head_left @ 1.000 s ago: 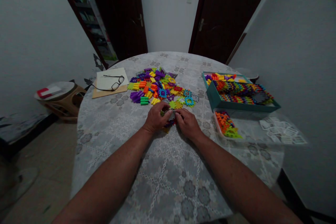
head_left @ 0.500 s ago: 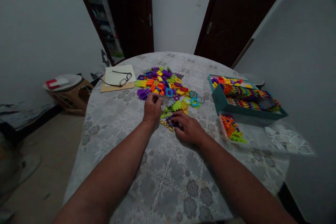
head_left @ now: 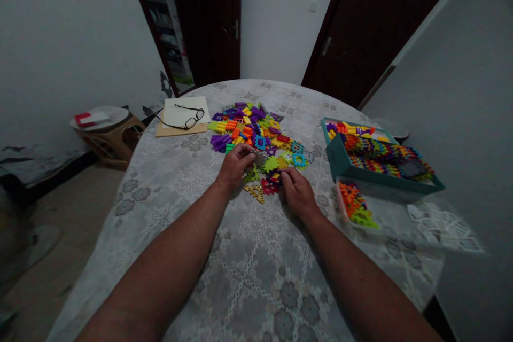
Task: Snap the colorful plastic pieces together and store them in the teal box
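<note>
My left hand [head_left: 236,164] is closed, its thumb and fingers pinching a grey toothed building piece [head_left: 259,158] at the near side of a colourful pile of building pieces [head_left: 248,127]. My right hand [head_left: 295,188] is closed too, with its fingertips on a dark purple toothed piece [head_left: 274,176]. Just below that lies a red toothed piece [head_left: 269,187]. A yellow triangular piece [head_left: 255,192] rests on the tablecloth between my hands. Beyond them sits a lime green toothed piece [head_left: 271,163], and a light blue square frame [head_left: 299,160] is at the pile's right edge.
To the right stands a teal box [head_left: 385,179] packed with colourful pieces. Near it are a clear tub [head_left: 341,200] of orange and green pieces and a bag of white frames [head_left: 443,224]. Eyeglasses [head_left: 189,122] lie on paper [head_left: 170,112] at the left.
My right hand has shifted right, its fingers now on the dark purple piece, and the red piece has come into view. My left hand still pinches the grey piece.
</note>
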The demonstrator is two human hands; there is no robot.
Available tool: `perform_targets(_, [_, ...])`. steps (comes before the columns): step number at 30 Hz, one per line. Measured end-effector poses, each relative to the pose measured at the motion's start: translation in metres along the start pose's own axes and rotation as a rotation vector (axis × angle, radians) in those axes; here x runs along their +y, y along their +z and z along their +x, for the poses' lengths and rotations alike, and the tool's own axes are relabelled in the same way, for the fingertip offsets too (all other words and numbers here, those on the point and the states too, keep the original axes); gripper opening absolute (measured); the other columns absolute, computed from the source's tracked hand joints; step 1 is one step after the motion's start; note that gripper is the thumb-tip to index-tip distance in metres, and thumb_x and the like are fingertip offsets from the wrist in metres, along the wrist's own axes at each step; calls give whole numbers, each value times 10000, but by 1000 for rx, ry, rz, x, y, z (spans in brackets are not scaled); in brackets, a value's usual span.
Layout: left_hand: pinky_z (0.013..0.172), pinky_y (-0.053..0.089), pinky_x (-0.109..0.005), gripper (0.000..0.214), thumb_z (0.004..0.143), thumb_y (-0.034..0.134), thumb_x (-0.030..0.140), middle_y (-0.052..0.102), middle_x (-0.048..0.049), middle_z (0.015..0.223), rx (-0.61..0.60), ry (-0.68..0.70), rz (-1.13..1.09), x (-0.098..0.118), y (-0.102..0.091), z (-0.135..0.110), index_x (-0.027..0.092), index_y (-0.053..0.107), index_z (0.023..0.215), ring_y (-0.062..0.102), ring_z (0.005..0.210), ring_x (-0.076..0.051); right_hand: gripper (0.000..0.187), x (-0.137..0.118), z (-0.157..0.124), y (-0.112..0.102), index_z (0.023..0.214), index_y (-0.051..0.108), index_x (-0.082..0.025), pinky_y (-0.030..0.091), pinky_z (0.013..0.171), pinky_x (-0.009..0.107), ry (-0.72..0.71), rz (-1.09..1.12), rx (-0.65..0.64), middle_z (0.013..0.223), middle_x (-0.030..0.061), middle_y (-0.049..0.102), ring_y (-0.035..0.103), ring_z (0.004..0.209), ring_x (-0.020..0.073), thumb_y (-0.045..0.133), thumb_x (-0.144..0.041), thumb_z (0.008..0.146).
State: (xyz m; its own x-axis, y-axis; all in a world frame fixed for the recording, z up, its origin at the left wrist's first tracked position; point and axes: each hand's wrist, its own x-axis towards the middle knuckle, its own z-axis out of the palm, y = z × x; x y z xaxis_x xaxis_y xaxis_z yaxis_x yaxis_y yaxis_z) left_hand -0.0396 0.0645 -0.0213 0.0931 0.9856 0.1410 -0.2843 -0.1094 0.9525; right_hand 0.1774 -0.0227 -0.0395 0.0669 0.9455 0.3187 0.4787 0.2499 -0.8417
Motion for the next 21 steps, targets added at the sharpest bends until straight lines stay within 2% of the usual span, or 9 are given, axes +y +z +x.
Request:
perform_targets(7, [614, 554, -231, 420, 690, 1014, 336, 672, 32, 825, -268, -148, -171, 4, -1, -6, 185, 694, 916, 645, 685, -119, 363, -8, -1, 1, 1108, 728, -236, 537, 867, 344, 12, -26, 18, 996, 45, 790, 720, 926, 249, 511, -527, 1102])
perform_targets(14, [575, 567, -238, 468, 683, 1044, 293, 733, 23, 863, -308, -228, -339, 2, -15, -2, 194, 690, 974, 701, 679, -142, 331, -12, -3, 6, 1220, 718, -239, 558, 852, 357, 3, -87, 10, 1052, 74, 817, 761, 952, 270, 504, -443, 1073])
perform_targets(19, [590, 569, -242, 414, 698, 1040, 296, 740, -3, 903, -398, -225, -301, 6, -14, -3, 174, 712, 919, 716, 707, -148, 348, -10, -3, 7, 1298, 700, -222, 581, 911, 380, -33, -87, 22, 1126, 94, 827, 778, 1007, 275, 531, -398, 1050])
perform_targets(21, [603, 564, -240, 391, 697, 1036, 294, 745, -16, 956, -400, -213, -267, 6, -11, -5, 174, 723, 898, 724, 753, -153, 348, -9, -3, 8, 1305, 703, -219, 592, 921, 381, -45, -75, 23, 1132, 94, 830, 784, 1004, 271, 540, -393, 1051])
